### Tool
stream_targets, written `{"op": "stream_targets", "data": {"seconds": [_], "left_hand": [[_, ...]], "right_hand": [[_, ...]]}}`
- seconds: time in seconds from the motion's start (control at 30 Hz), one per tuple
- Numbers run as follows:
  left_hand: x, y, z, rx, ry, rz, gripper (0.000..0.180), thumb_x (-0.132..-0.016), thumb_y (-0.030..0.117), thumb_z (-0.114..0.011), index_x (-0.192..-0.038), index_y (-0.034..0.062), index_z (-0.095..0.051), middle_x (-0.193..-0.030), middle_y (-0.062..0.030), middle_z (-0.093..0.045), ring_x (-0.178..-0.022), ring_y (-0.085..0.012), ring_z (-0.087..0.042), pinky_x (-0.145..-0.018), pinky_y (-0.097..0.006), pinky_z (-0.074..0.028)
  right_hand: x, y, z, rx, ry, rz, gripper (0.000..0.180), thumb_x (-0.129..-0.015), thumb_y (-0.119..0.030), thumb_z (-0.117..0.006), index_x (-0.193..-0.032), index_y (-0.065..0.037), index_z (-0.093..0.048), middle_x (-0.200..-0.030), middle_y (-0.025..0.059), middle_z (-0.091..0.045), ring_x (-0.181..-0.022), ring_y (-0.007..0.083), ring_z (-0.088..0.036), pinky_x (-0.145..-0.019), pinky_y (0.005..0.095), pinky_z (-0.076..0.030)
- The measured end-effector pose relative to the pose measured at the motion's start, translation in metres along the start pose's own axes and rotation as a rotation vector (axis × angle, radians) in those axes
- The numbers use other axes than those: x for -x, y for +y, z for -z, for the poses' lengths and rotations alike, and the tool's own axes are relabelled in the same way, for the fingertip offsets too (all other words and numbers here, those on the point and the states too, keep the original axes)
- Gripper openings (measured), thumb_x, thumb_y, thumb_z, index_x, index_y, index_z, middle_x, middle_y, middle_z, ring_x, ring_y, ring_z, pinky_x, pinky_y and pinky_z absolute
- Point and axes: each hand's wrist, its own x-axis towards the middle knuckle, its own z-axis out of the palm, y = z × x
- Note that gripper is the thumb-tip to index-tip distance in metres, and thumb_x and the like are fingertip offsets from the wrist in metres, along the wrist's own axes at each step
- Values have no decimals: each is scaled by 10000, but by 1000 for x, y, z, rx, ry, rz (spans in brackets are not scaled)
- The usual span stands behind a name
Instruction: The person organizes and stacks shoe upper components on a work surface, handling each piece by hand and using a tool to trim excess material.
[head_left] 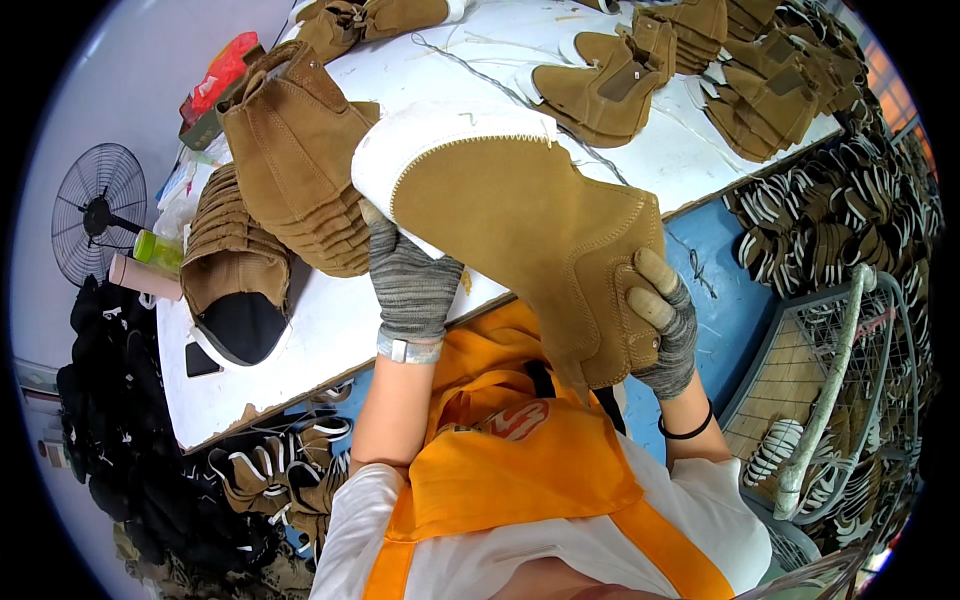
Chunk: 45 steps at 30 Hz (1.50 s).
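Between my two hands hangs a tan suede boot upper [490, 195] with a white toe band stitched along its edge, held above the table edge and my orange apron. My left hand [415, 280], in a grey knit glove, grips it from beneath the white toe end; most of those fingers are hidden under it. On the shaft end, the gloved fingers of my right hand [665, 325] curl over the edge, their tan tips pressing the suede. Just left of the upper stands a stack of nested tan uppers [295, 150]. Nearer me lies another nested stack [235, 265] with a black lining.
A white table [330, 370] carries more tan uppers [600, 90] at the far side, loose cords, and a phone [203, 360]. Left are a fan [97, 215] and a pink cup [143, 277]. A wire cart [800, 390] stands at right, near heaped shoe pieces [830, 215].
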Motion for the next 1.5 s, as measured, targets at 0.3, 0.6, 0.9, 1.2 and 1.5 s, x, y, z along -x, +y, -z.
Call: {"op": "stream_targets", "data": {"seconds": [0.3, 0.6, 0.9, 1.2, 1.5], "left_hand": [[-1, -25, -13, -206, 65, -66, 650, -836, 458, -625, -1312, 55, -442, -1348, -97, -459, -1269, -266, -395, -1082, -426, -299], [9, -61, -8, -946, -194, 42, 901, -728, 496, -734, -1388, 57, -307, -1334, -91, -422, -1205, -224, -446, -1001, -364, -398], [11, -15, -35, -978, -154, -124, 804, -671, 330, -788, -1316, 42, -405, -1215, -75, -515, -1128, -200, -489, -964, -343, -409], [38, 0, -99, -1006, -235, -42, 920, -686, 329, -771, -1420, 35, -300, -1357, -80, -429, -1251, -209, -389, -1053, -348, -302], [14, 111, -201, -821, -163, -377, 505, -877, 205, -622, -1311, 25, -438, -1211, -106, -571, -1100, -220, -564, -944, -340, -459]], "right_hand": [[-9, 3, -9, 39, 126, 34, 539, -692, -36, -768, -1161, -110, -512, -1374, 138, -408, -1181, 317, -509, -952, 401, -487], [-20, 5, -35, -218, 309, -191, 687, -731, -140, -773, -1301, -81, -395, -1387, 127, -385, -1241, 266, -447, -997, 374, -446], [-13, 25, 12, -699, 6, -503, 730, -839, -344, -664, -1385, -1, -321, -1411, 167, -400, -852, 107, -591, -640, 209, -486], [-82, 43, -16, -789, -49, -696, 660, -827, -540, -601, -1216, -12, -525, -1143, 98, -594, -981, 204, -600, -824, 348, -495], [-281, 17, -81, -994, -286, -469, 213, -890, -264, -515, -995, -79, -533, -715, 9, -519, -541, 97, -431, -428, 226, -300]]}}
